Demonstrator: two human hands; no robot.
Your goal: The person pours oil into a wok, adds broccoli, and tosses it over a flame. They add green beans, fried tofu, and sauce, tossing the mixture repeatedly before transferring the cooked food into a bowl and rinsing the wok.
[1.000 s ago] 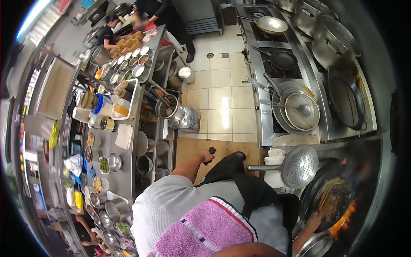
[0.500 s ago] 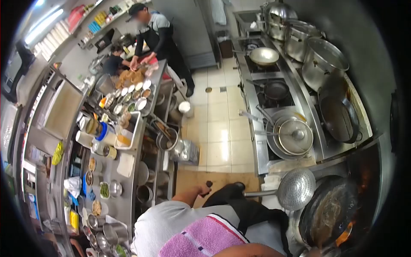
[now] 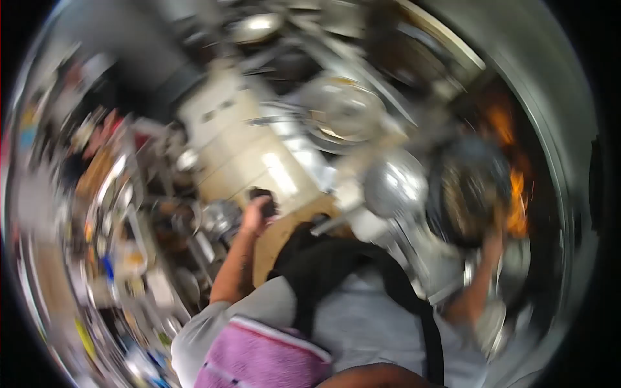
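My left hand (image 3: 257, 218) is raised over the floor at the centre-left, its fingers closed round a small dark object (image 3: 264, 198). At the right, my right hand (image 3: 498, 218) reaches to the near right edge of a large dark wok (image 3: 460, 187); motion smears its fingers, so its grip cannot be made out. Brown contents show inside the wok, and orange flames (image 3: 519, 200) rise along its right side. A round perforated ladle (image 3: 393, 184) lies just left of the wok, its handle pointing down and left.
Strainer and bowls (image 3: 343, 113) sit on the stove above the ladle. A light pan (image 3: 257, 27) is at the top. A crowded worktable (image 3: 158, 284) runs down the left. A person (image 3: 97, 139), blurred, is at the upper left. A pink towel (image 3: 265, 359) lies over my shoulder.
The view has swung, with strong blur. My left hand, still holding the dark object, now appears higher and further left. My right arm has come into view at the wok; the flames look larger.
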